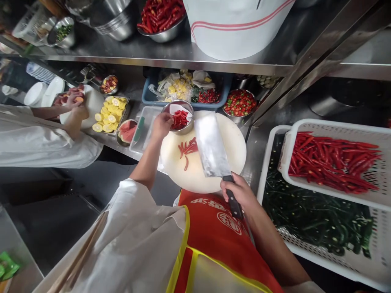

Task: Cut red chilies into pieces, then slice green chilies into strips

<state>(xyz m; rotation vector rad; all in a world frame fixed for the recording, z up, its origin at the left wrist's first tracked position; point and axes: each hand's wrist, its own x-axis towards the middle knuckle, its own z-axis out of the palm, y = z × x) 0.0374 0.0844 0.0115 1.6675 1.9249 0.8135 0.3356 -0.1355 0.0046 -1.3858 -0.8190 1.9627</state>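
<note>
The right hand (238, 189) is closed around the black handle of a cleaver (213, 148), at the near right edge of a round cutting board (235, 142). The broad blade reaches forward from that hand over the board. Sliced red peppers (187, 147) lie on the board just left of the blade, ahead and to the left of the right hand and nearer to the body than the left hand.

The left hand (163, 124) is at the left rim of a metal bowl (185, 131), its fingers drawn together; whether they pinch the rim or a piece of pepper, I cannot tell. Red pepper pieces (180, 118) sit inside the bowl, just right of those fingertips. The bowl is at the far left edge of the board, and a clear plastic tray (146, 126) lies just left of the left hand.
</note>
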